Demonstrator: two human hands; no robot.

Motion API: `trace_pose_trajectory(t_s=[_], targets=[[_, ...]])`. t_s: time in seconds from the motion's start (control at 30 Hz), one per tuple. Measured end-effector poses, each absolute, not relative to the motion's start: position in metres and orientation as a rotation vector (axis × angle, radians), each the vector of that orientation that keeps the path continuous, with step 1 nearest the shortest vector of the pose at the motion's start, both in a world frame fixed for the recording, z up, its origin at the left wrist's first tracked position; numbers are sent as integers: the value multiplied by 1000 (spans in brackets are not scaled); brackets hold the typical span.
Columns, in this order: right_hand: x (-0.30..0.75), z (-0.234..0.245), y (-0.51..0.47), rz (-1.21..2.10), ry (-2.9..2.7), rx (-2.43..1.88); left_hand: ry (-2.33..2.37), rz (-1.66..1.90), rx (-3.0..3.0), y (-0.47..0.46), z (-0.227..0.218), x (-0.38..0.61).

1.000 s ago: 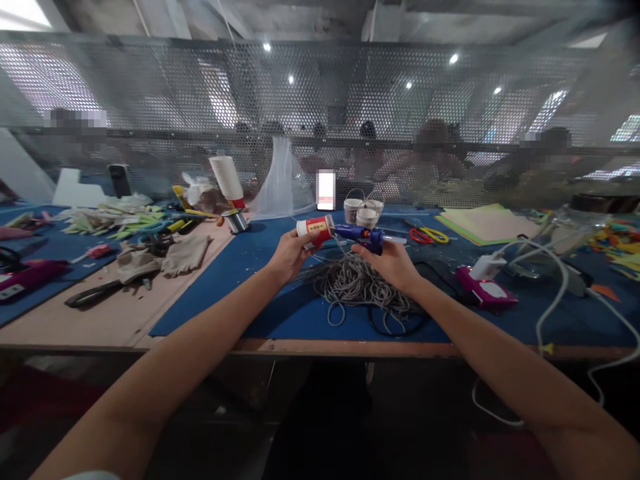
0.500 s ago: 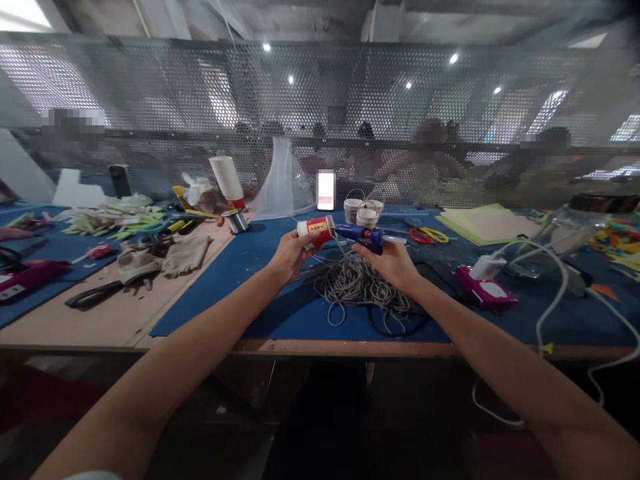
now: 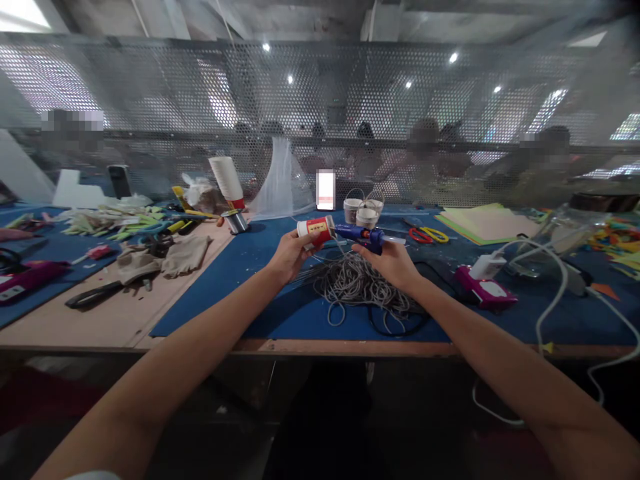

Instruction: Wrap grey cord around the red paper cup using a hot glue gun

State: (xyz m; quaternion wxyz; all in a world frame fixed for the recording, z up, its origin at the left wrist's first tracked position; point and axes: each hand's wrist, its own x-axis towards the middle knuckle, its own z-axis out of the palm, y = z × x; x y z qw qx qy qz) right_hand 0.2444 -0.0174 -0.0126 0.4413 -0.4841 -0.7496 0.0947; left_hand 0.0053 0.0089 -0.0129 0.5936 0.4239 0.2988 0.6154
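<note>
1. A red and white paper cup point(image 3: 315, 229) is gripped sideways by the closed left hand point(image 3: 289, 255).
2. A blue glue gun point(image 3: 361, 235) is clasped in the right hand point(image 3: 393, 263), its nozzle touching the cup above a grey cord pile point(image 3: 363, 287).

This is a shared craft workshop. A long workbench point(image 3: 125, 320) carries blue cutting mats point(image 3: 240, 280), scissors point(image 3: 429, 235), stacked coloured paper point(image 3: 485, 223), foam scraps point(image 3: 115, 220), a tangle of grey cord point(image 3: 360, 283), a blue glue gun point(image 3: 363, 235) and a red paper cup point(image 3: 315, 229). A perforated metal screen point(image 3: 200, 100) divides it from further benches, where other people point(image 3: 430, 153) sit under ceiling lights point(image 3: 453, 58).
</note>
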Motion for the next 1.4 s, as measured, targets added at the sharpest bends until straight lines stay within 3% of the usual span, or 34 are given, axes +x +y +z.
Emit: trace_pose_trajectory(t_s=[1.4], targets=[[246,-13,-17,215,-1889,-1189,698,1443,981,6,-9,5]])
